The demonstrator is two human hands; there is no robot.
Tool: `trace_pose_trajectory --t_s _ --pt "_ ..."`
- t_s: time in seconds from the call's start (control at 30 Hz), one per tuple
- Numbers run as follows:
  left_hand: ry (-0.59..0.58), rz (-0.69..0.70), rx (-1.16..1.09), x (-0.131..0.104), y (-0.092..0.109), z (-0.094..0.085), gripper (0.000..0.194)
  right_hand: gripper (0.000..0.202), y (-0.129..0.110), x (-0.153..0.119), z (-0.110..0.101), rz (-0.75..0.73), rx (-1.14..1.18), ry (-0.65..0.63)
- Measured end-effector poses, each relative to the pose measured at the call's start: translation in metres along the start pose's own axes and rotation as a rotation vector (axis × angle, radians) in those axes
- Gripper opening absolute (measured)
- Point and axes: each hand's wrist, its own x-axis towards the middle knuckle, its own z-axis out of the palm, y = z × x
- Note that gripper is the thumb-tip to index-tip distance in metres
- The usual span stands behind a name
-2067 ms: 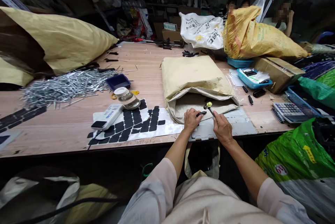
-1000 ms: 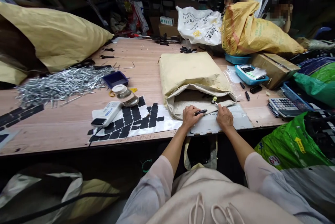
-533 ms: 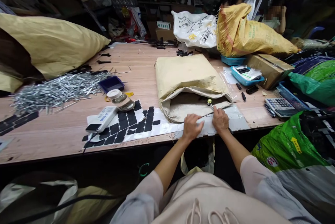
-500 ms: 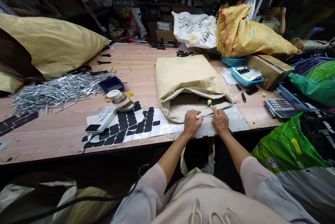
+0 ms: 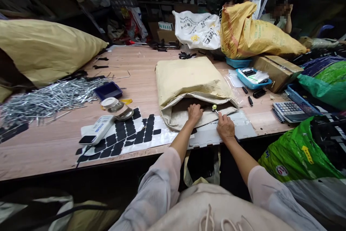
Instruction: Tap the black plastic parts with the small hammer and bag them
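Note:
A tan paper sack (image 5: pixel 186 72) lies on the table with its crumpled mouth towards me. My left hand (image 5: pixel 195 114) reaches into that mouth, fingers loosely bent and apart, palm down. Their tips are partly hidden, and I see nothing held in them. To the right, my right hand (image 5: pixel 225 126) is closed around a slim metal rod tool with a round yellow-green end (image 5: pixel 214 107). That end sits in front of the sack's opening. A dark part of the tool shows below the hand. Under the sack's front edge is a pale grey sheet (image 5: pixel 245 124).
Left are a heap of metal rods (image 5: pixel 51 97), a blue tray (image 5: pixel 108 91), a glass jar (image 5: pixel 119 108), a white device (image 5: pixel 97 130) and black adhesive pads (image 5: pixel 127 128). Right are a blue basket (image 5: pixel 252 84), a cardboard box (image 5: pixel 278 69) and a calculator (image 5: pixel 289 111). People sit behind.
My left hand has moved forward from the table edge into the sack's mouth. My right hand keeps hold of the rod tool, almost in place. The view has shifted slightly.

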Motion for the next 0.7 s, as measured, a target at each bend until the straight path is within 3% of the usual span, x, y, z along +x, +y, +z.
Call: trace_pose_trajectory --t_s 0.13,0.23,0.7 --pt "-0.005 0.085 -0.055 -0.049 -0.025 -0.010 0.025 0.048 0.001 0.001 0.000 0.008 0.004 -0.003" --pt "0.042 0.102 -0.119 -0.072 -0.029 -0.009 0.026 0.046 0.002 0.003 -0.003 0.016 0.026 -0.002" --pt "0.052 0.086 -0.148 -0.073 -0.024 -0.005 0.026 0.042 -0.023 -0.018 -0.032 0.010 0.267 0.111"
